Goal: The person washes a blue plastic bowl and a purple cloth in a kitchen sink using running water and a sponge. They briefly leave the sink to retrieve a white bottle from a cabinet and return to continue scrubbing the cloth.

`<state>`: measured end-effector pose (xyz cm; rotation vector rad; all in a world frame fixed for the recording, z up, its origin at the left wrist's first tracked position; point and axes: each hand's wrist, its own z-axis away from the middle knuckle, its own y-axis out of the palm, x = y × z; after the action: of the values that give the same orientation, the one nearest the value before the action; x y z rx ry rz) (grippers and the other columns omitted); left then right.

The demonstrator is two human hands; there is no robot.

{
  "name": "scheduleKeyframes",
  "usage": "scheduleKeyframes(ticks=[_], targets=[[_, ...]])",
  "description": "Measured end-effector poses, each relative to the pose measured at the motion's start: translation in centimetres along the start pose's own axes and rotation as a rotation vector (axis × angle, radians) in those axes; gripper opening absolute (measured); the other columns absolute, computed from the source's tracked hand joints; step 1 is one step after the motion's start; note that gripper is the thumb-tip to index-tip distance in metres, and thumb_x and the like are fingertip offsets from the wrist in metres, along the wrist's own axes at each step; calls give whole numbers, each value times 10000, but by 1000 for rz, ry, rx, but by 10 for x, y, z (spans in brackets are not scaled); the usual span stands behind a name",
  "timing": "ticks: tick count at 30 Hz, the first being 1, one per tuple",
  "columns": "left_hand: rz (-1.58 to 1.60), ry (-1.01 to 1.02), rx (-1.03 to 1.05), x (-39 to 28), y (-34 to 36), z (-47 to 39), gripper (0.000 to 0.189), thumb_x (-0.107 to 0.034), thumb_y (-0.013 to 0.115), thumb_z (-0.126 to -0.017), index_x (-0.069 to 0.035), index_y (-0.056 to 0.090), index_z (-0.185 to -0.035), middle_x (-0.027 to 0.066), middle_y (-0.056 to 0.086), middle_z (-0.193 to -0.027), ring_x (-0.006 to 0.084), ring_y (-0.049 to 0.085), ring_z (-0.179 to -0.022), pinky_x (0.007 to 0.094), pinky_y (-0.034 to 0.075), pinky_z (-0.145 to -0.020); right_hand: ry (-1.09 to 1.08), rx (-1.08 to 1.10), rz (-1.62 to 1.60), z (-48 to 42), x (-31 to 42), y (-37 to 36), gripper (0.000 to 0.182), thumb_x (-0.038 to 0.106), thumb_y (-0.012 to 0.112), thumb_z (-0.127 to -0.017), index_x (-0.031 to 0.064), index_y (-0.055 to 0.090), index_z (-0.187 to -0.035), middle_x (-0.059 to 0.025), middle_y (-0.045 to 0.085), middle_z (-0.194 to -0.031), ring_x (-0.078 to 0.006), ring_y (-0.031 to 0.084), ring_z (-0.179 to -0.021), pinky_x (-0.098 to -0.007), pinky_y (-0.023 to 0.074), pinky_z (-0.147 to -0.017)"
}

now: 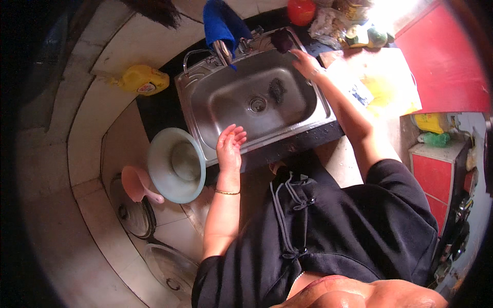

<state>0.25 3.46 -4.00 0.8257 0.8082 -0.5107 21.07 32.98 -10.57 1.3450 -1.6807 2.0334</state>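
My right hand reaches to the back right corner of the stainless steel sink, its fingertips at a dark purple cloth or pad on the rim. Whether the fingers grip it cannot be told. My left hand is raised over the sink's front left edge, palm up, fingers slightly curled, holding nothing. A dark wet patch lies in the basin beside the drain strainer. Over the faucet hangs a blue cloth.
A pale plastic basin, a pink dipper and pot lids are at the left. A yellow bottle stands behind. At the right are a brightly lit board, cut green squash and a red container.
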Motion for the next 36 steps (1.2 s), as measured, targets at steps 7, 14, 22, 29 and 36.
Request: scheduleKeyframes(ticks=[7, 14, 22, 29, 36], targets=[[218, -87, 52, 16, -4, -25, 283, -130, 459, -807, -8, 469, -1063, 153, 537, -989, 226, 538, -870, 322, 451, -744, -49, 157, 779, -100, -25, 39, 329, 118, 466, -747, 154, 513, -1071, -92, 461, -1140, -264, 459, -1019, -384, 369, -852], [636, -335, 13, 65, 22, -119, 362, -276, 536, -767, -148, 439, -1091, 126, 447, -1099, 309, 459, -969, 535, 382, -770, -377, 359, 143, -10, 83, 47, 407, 381, 519, -738, 99, 541, -1031, -154, 554, -967, -296, 515, -929, -371, 407, -803], [526, -197, -60, 121, -15, -158, 553, 59, 403, -586, -160, 443, -1093, 80, 486, -1037, 274, 469, -971, 496, 404, -766, -577, -169, 1172, -97, 51, -16, 418, 332, 423, -836, 20, 442, -1114, -82, 541, -1005, -196, 520, -900, -286, 432, -738], [594, -246, 28, 106, 14, -144, 445, -123, 465, -744, -247, 392, -1165, 28, 490, -1079, 229, 471, -977, 447, 419, -728, -117, -18, -132, -8, 13, 95, 319, 231, 568, -739, 36, 552, -990, -155, 566, -958, -280, 531, -909, -336, 407, -805], [225, -290, -209, 98, 8, -147, 279, -306, 457, -824, -255, 449, -1098, -14, 523, -1006, 185, 506, -864, 420, 397, -688, 345, 148, -662, 20, 16, 171, 251, 206, 580, -710, -24, 586, -809, -109, 604, -725, -153, 549, -660, -278, 431, -629]])
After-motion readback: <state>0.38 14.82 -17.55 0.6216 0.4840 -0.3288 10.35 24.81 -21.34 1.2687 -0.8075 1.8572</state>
